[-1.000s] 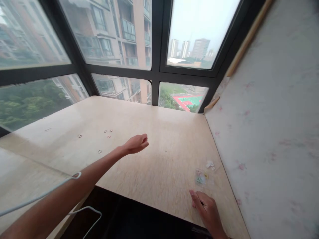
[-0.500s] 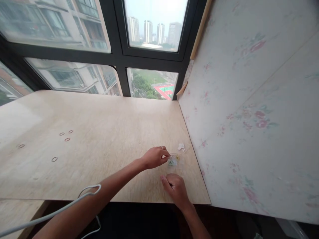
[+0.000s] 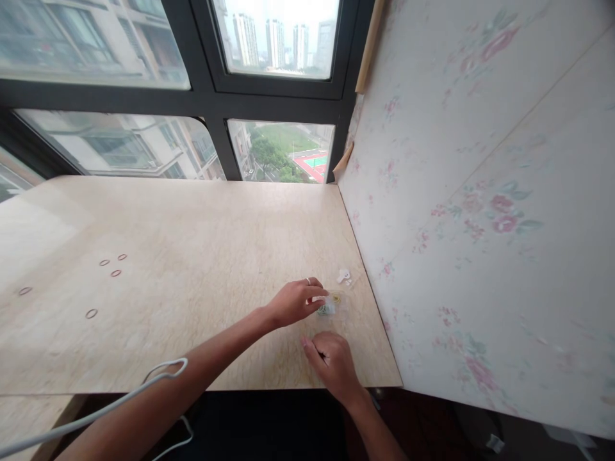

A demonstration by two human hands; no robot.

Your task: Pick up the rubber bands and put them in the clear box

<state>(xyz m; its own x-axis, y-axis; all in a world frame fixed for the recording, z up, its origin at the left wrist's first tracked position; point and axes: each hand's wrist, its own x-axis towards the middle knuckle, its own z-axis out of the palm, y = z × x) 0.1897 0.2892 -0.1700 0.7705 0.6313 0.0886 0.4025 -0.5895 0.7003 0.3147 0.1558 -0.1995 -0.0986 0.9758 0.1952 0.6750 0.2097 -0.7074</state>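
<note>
A small clear plastic box (image 3: 340, 308) lies on the tabletop, with green rings (image 3: 323, 309) and yellow rings (image 3: 337, 298) in its compartments. Over its left side reaches my left hand (image 3: 300, 302), which wears a ring; thumb and fingertips are slightly apart, and nothing shows between them. Nearer the front edge, my right hand (image 3: 334, 362) is curled into a fist just below the box. Whatever it may hold is hidden inside the fingers.
Small white pieces (image 3: 344, 276) lie behind the box. Several reddish-brown rings (image 3: 116, 273) are spread at the left of the wooden tabletop (image 3: 206, 243). A floral-papered wall (image 3: 432, 160) borders the right side, windows the back. A white cable (image 3: 120, 400) crosses my left forearm.
My left thumb and fingertips, close together before, have parted slightly at the box. The right fist keeps its shape. The whole view has shifted a little.
</note>
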